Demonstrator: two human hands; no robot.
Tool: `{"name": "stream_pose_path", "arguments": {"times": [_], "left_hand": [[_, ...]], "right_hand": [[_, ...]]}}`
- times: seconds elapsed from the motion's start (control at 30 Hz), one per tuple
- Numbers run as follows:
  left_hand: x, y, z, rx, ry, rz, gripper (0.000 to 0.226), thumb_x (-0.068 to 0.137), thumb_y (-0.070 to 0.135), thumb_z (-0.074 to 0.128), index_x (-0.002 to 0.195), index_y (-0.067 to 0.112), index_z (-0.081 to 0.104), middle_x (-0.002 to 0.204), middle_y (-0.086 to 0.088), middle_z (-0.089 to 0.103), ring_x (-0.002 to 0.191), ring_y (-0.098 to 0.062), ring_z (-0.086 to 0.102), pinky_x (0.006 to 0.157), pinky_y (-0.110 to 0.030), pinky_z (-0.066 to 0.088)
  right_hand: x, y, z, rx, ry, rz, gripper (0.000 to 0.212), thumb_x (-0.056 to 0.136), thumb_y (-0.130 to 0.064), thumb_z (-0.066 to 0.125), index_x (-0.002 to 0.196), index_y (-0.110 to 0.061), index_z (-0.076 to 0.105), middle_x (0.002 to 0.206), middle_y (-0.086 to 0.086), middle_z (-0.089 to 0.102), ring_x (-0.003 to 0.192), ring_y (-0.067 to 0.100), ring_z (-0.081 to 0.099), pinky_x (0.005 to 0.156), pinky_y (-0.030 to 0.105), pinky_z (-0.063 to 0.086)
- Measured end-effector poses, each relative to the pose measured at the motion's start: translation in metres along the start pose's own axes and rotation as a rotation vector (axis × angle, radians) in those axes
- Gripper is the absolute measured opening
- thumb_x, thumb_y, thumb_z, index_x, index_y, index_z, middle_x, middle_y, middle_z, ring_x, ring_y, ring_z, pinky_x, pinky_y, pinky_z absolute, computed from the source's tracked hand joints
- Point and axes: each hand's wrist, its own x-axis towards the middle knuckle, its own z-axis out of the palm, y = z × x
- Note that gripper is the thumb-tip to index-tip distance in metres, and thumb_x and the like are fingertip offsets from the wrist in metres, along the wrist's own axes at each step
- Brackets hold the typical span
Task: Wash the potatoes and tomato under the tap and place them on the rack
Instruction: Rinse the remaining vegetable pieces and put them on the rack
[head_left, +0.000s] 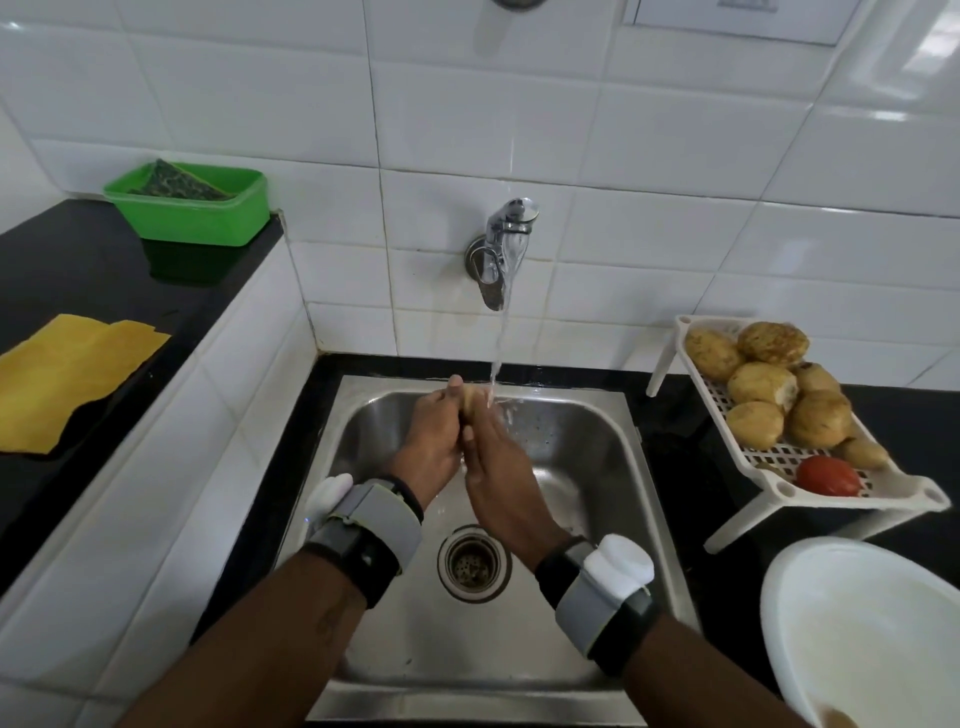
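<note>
Over the steel sink, my left hand and my right hand are pressed together around a pale potato, only its top showing between the fingers. Water streams from the wall tap onto the potato. On the right counter the white perforated rack carries several potatoes and a red tomato at its near end.
A white bowl sits at the bottom right, partly out of frame. On the black left counter lie a yellow cloth and a green tub holding a scrub pad. The sink drain is below my wrists.
</note>
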Motion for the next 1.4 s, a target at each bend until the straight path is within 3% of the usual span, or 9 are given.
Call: {"name": "stream_pose_path", "arguments": {"times": [0.23, 0.47, 0.63, 0.77, 0.83, 0.93, 1.13, 1.3, 1.4], "left_hand": [[-0.013, -0.011, 0.005, 0.103, -0.143, 0.020, 0.033, 0.103, 0.028, 0.043, 0.112, 0.005, 0.066, 0.102, -0.013, 0.071, 0.092, -0.020, 0.069, 0.072, -0.029, 0.055], [-0.005, 0.002, 0.001, 0.032, -0.043, 0.005, 0.037, 0.102, 0.033, 0.045, 0.109, 0.004, 0.066, 0.091, -0.011, 0.070, 0.086, -0.021, 0.066, 0.073, -0.029, 0.054], [-0.017, -0.008, 0.007, -0.003, -0.117, -0.013, 0.035, 0.104, 0.029, 0.040, 0.114, 0.007, 0.065, 0.103, -0.013, 0.070, 0.092, -0.021, 0.067, 0.071, -0.030, 0.054], [-0.013, 0.000, 0.009, -0.081, -0.104, 0.008, 0.032, 0.103, 0.025, 0.045, 0.110, 0.000, 0.063, 0.083, -0.010, 0.070, 0.071, -0.013, 0.067, 0.065, -0.025, 0.057], [-0.012, 0.000, 0.008, -0.004, -0.090, 0.037, 0.027, 0.099, 0.025, 0.052, 0.105, 0.003, 0.064, 0.064, -0.002, 0.065, 0.052, -0.007, 0.061, 0.049, -0.019, 0.050], [-0.009, -0.010, 0.001, 0.141, -0.114, 0.136, 0.017, 0.095, 0.024, 0.059, 0.102, 0.015, 0.071, 0.084, -0.007, 0.068, 0.069, -0.016, 0.057, 0.052, -0.020, 0.044], [-0.007, -0.016, -0.002, 0.085, -0.064, 0.189, 0.024, 0.090, 0.009, 0.065, 0.113, 0.013, 0.064, 0.110, -0.009, 0.068, 0.099, -0.021, 0.065, 0.080, -0.031, 0.054], [-0.004, -0.006, 0.003, -0.071, 0.023, 0.071, 0.026, 0.101, 0.026, 0.049, 0.100, 0.006, 0.065, 0.079, -0.009, 0.064, 0.064, -0.016, 0.056, 0.056, -0.025, 0.049], [-0.006, -0.005, 0.008, -0.062, 0.050, 0.005, 0.033, 0.103, 0.029, 0.044, 0.099, 0.005, 0.066, 0.082, -0.012, 0.066, 0.071, -0.019, 0.062, 0.064, -0.029, 0.052]], "right_hand": [[0.030, -0.002, -0.024, 0.153, 0.111, 0.239, 0.038, 0.107, -0.029, 0.028, 0.112, -0.005, 0.058, 0.096, 0.004, 0.067, 0.087, 0.011, 0.063, 0.079, 0.026, 0.052], [0.006, 0.001, -0.005, -0.057, -0.030, -0.024, 0.051, 0.105, -0.027, 0.027, 0.155, -0.018, 0.020, 0.157, 0.008, 0.030, 0.142, 0.018, 0.035, 0.116, 0.030, 0.032], [0.029, -0.007, -0.026, 0.170, 0.056, 0.257, 0.041, 0.106, -0.037, 0.028, 0.117, -0.011, 0.058, 0.103, 0.004, 0.069, 0.092, 0.005, 0.065, 0.081, 0.021, 0.050], [0.011, -0.013, -0.023, -0.055, 0.005, 0.079, 0.040, 0.107, -0.025, 0.030, 0.144, -0.015, 0.042, 0.146, 0.004, 0.048, 0.134, 0.012, 0.045, 0.109, 0.024, 0.038], [0.005, -0.010, -0.025, -0.077, 0.059, 0.026, 0.035, 0.105, -0.020, 0.038, 0.138, -0.016, 0.048, 0.135, -0.001, 0.057, 0.124, 0.009, 0.053, 0.101, 0.017, 0.041], [0.010, -0.003, -0.038, 0.019, 0.147, 0.157, 0.025, 0.101, -0.027, 0.049, 0.123, -0.020, 0.061, 0.104, -0.005, 0.071, 0.096, 0.006, 0.066, 0.083, 0.021, 0.052], [0.015, 0.000, -0.046, 0.518, 0.212, 0.390, 0.036, 0.089, 0.001, 0.065, 0.123, -0.004, 0.057, 0.113, 0.011, 0.070, 0.106, 0.022, 0.067, 0.093, 0.034, 0.055], [0.003, -0.008, -0.034, 0.070, 0.229, 0.194, 0.014, 0.086, -0.008, 0.069, 0.099, -0.013, 0.064, 0.101, -0.012, 0.066, 0.092, -0.001, 0.062, 0.081, 0.013, 0.048], [-0.006, -0.018, -0.031, -0.016, 0.238, 0.019, 0.013, 0.094, -0.009, 0.060, 0.107, -0.008, 0.063, 0.107, -0.016, 0.055, 0.100, -0.018, 0.051, 0.083, -0.003, 0.033]]}}
